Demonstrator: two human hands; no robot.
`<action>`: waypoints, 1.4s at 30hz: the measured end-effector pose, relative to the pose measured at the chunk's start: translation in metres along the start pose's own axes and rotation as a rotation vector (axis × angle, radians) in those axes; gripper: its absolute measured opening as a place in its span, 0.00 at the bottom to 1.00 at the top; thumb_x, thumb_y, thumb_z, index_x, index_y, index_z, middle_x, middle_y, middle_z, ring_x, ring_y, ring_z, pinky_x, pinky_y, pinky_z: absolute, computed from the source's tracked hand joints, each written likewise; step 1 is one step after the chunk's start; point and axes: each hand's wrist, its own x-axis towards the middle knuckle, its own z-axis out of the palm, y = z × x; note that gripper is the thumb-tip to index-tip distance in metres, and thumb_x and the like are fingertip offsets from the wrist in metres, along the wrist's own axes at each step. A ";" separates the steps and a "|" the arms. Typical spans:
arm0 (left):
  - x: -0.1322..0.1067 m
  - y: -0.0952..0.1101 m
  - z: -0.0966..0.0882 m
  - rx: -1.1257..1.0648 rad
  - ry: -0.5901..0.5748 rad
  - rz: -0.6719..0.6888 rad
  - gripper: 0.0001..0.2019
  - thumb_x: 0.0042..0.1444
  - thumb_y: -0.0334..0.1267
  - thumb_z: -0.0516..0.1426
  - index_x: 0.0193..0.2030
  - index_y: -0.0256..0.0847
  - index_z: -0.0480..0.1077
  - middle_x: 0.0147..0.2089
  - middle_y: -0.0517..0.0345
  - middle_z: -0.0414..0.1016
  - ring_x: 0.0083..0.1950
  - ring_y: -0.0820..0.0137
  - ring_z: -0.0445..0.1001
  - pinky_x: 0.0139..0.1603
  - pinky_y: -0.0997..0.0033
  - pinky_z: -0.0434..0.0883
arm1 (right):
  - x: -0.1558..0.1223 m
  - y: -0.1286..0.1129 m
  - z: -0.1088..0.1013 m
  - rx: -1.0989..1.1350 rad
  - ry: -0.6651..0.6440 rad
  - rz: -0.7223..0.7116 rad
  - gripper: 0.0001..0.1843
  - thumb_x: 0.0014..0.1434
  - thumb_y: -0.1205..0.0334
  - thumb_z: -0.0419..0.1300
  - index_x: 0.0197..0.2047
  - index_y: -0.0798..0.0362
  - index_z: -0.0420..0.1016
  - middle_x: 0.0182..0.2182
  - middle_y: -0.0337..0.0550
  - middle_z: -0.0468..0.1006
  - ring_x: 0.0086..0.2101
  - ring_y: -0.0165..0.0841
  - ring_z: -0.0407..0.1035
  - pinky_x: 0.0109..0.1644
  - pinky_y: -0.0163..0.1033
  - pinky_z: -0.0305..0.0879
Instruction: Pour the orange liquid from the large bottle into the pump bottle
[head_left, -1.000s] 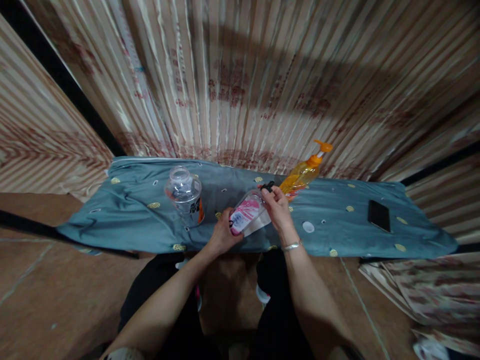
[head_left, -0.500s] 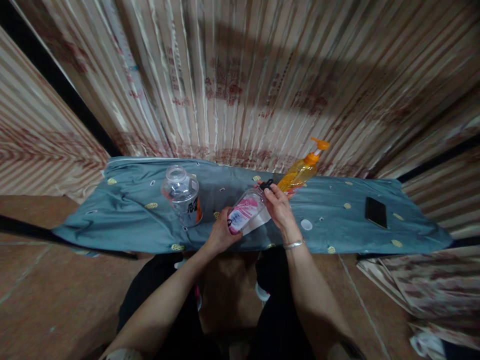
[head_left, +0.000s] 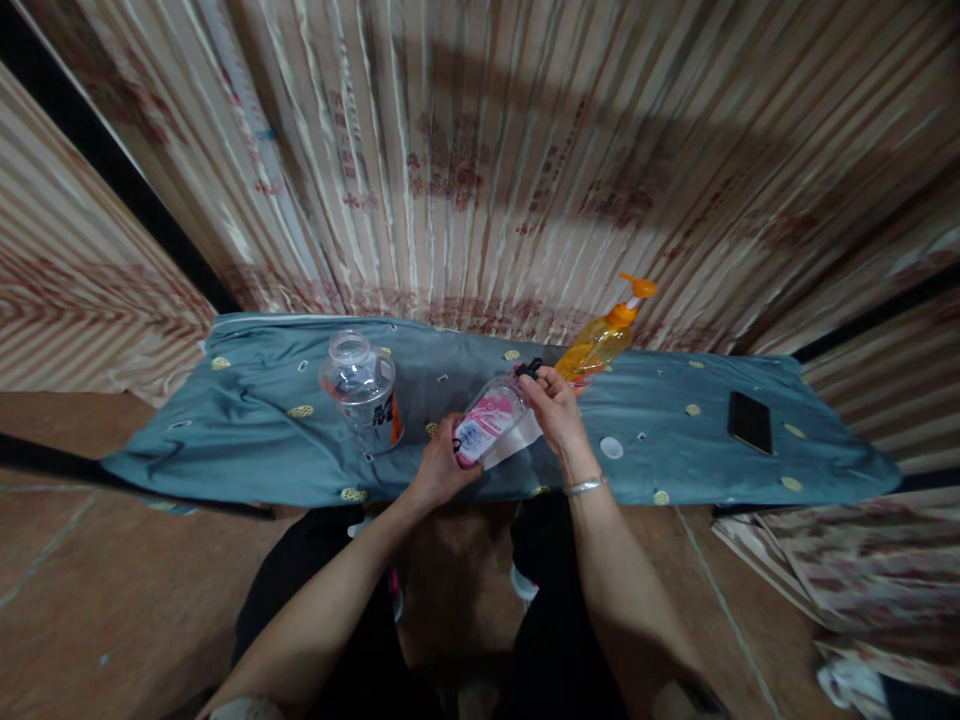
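Note:
A small clear bottle with a pink label [head_left: 487,420] is tilted above the near edge of a table covered in teal cloth [head_left: 225,440]. My left hand [head_left: 439,468] is closed round the bottle's lower end. My right hand [head_left: 555,408] pinches the black cap [head_left: 531,368] at its upper end. A silver bracelet sits on my right wrist.
A large clear open bottle [head_left: 361,385] stands left of my hands. An orange pump bottle [head_left: 607,335] stands behind my right hand. A small white lid [head_left: 611,447] and a black phone [head_left: 748,421] lie on the cloth to the right. Striped curtains hang behind; patterned fabric lies at lower right.
Both hands and the small bottle keep the same grip. The view has shifted slightly; nothing else has visibly moved.

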 end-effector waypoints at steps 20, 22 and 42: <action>0.000 0.000 0.001 -0.012 0.004 -0.003 0.41 0.44 0.31 0.73 0.65 0.44 0.64 0.60 0.48 0.82 0.58 0.52 0.85 0.63 0.48 0.82 | -0.004 -0.007 0.002 -0.009 -0.057 0.020 0.30 0.41 0.37 0.83 0.42 0.43 0.84 0.42 0.41 0.90 0.48 0.43 0.82 0.57 0.47 0.79; 0.000 0.001 0.001 -0.010 0.004 -0.003 0.41 0.44 0.31 0.73 0.65 0.45 0.64 0.61 0.48 0.81 0.60 0.51 0.85 0.65 0.47 0.81 | -0.003 -0.007 0.002 0.000 -0.066 0.015 0.30 0.42 0.37 0.83 0.42 0.44 0.84 0.43 0.41 0.90 0.50 0.43 0.82 0.58 0.47 0.78; -0.002 0.001 0.002 -0.024 -0.015 0.001 0.41 0.46 0.32 0.72 0.67 0.43 0.63 0.64 0.44 0.81 0.62 0.50 0.84 0.66 0.48 0.81 | 0.002 0.001 -0.003 -0.019 0.051 -0.022 0.33 0.38 0.35 0.85 0.37 0.44 0.80 0.33 0.35 0.86 0.39 0.37 0.80 0.48 0.42 0.78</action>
